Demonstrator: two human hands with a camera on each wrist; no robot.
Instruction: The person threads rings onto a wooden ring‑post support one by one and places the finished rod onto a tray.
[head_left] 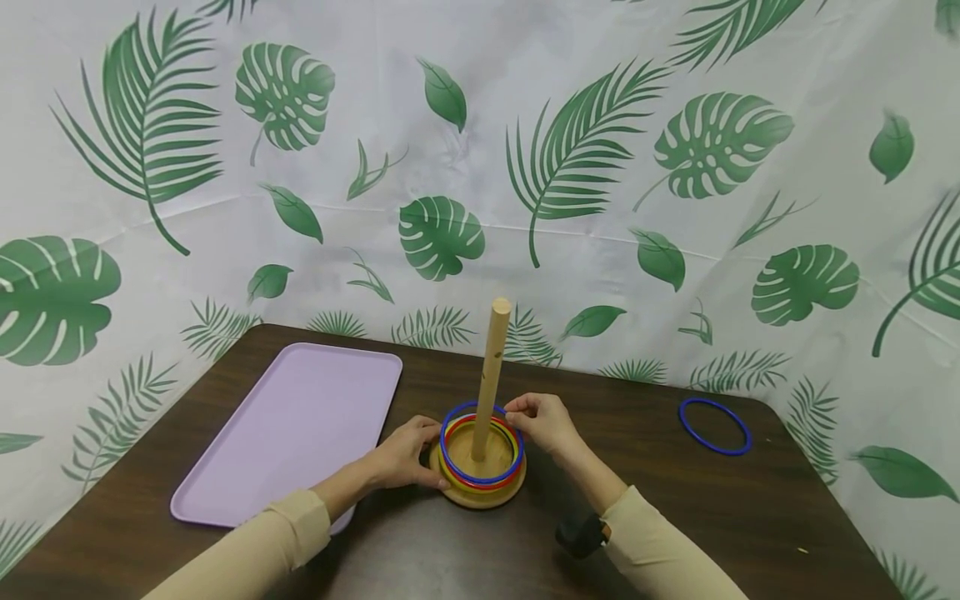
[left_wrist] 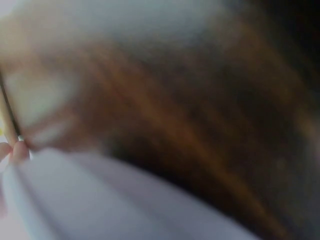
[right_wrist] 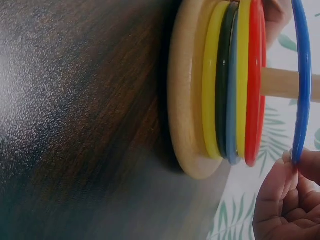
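A wooden peg (head_left: pixel 491 358) rises from a round wooden base (right_wrist: pixel 182 90). Stacked round it are a yellow ring (right_wrist: pixel 210 100), a dark green ring, a grey-blue ring, another yellow ring and a red ring (right_wrist: pixel 255 90) on top. My right hand (head_left: pixel 543 422) pinches a blue ring (right_wrist: pixel 303 110) between thumb and fingers; the ring encircles the peg and hangs above the red one, apart from it. My left hand (head_left: pixel 408 454) grips the left side of the base, thumb at the front. The left wrist view is mostly blurred, with fingertips at its left edge.
A second blue ring (head_left: pixel 722 451) lies flat on the dark wooden table (head_left: pixel 637 442) at the right. On the left is a lilac tray (head_left: pixel 300 417), partly under my left forearm. A leaf-patterned cloth (head_left: pixel 360 108) hangs behind the table.
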